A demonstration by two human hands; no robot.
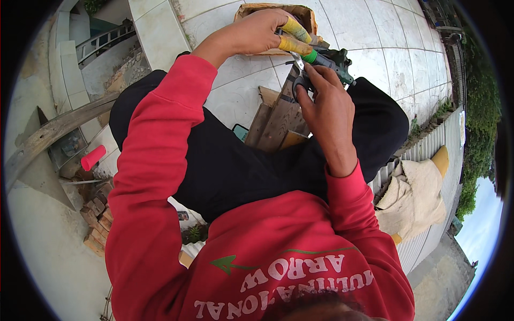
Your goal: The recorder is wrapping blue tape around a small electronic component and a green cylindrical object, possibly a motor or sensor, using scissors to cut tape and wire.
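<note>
Scissors point(297, 65) with silver blades and dark handles are in my right hand point(331, 109), its fingers closed round the handles. The blades point up beside a bright green band point(309, 55). My left hand point(259, 32) reaches in from the left, with yellow wrapping point(295, 30) on its fingers. Those fingers are bent together near the green band; what they pinch is hidden. Just right of both hands sits a dark green metal vise-like tool point(341, 63). It stands at the top end of a wooden plank bench point(279, 120) between my knees.
An open cardboard box point(251, 7) lies behind my left hand on white floor tiles point(375, 69). A phone-like object point(240, 131) rests beside the bench. To the left are a red cup point(93, 158), a curved wooden pole point(53, 131) and stacked bricks point(96, 216). A beige sack point(415, 198) lies at right.
</note>
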